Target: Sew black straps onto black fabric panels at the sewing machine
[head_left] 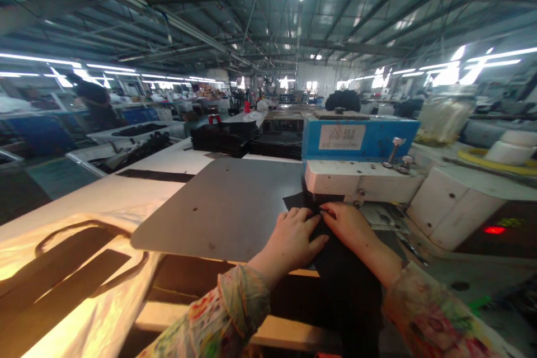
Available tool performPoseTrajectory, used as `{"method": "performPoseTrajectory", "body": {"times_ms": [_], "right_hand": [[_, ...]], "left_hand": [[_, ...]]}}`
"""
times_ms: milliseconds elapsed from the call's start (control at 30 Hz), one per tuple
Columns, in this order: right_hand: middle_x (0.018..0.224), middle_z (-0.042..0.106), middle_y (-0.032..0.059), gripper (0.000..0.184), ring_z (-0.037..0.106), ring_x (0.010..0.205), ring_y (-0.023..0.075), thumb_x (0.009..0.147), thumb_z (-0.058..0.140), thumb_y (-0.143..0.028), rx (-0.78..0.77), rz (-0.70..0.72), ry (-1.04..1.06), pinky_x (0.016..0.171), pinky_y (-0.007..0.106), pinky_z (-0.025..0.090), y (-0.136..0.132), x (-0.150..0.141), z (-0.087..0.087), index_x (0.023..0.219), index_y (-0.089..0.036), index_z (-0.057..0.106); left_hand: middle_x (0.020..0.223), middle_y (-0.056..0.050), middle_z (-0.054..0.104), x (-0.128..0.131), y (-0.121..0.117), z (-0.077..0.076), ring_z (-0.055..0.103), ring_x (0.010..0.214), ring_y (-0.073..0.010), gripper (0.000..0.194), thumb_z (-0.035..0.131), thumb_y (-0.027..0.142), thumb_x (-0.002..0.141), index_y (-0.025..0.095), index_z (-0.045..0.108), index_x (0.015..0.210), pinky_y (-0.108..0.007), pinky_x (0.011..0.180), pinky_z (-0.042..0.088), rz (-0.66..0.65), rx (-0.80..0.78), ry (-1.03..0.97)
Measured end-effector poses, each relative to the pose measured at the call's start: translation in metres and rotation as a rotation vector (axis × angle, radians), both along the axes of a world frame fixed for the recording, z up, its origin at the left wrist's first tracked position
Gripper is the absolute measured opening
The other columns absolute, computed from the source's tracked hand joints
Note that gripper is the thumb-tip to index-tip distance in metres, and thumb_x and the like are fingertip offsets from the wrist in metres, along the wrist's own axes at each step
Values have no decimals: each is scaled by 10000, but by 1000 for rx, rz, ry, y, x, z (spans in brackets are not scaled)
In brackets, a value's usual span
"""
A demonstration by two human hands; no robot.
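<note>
A piece of black fabric (335,268) lies across the grey plate (222,207) of a sewing machine (361,173) and hangs toward me. My left hand (291,238) rests flat on the fabric, fingers stretched toward the needle area. My right hand (348,226) presses on the same fabric just below the white machine head, its fingertips pinched at the fabric edge. Both hands meet close together at the fabric's top edge. My sleeves are floral.
Black strips (62,274) lie on a white bag at the left. Stacks of black fabric (226,137) sit at the back of the table. A red light (495,230) glows on the machine's right. A person (94,106) works far left.
</note>
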State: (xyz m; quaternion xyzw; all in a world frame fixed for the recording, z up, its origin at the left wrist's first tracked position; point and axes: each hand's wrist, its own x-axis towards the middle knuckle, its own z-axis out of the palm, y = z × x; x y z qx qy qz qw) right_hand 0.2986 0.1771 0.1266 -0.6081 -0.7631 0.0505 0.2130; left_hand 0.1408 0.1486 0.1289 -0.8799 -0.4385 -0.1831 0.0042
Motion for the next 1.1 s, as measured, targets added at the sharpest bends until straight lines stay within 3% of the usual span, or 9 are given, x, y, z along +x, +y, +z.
{"method": "performPoseTrajectory", "body": {"times_ms": [1100], "right_hand": [[916,634,58,261,587,818,164,835,382,-202,96,21,-140,713,250,417,-2,-1,-5,947,-179,617]], "left_hand": [[1091,-41,522,0,-1,2,444,1003,-225,388,421,466,816,252,504,1128,-369,849,355,-4,-30,-12]]}}
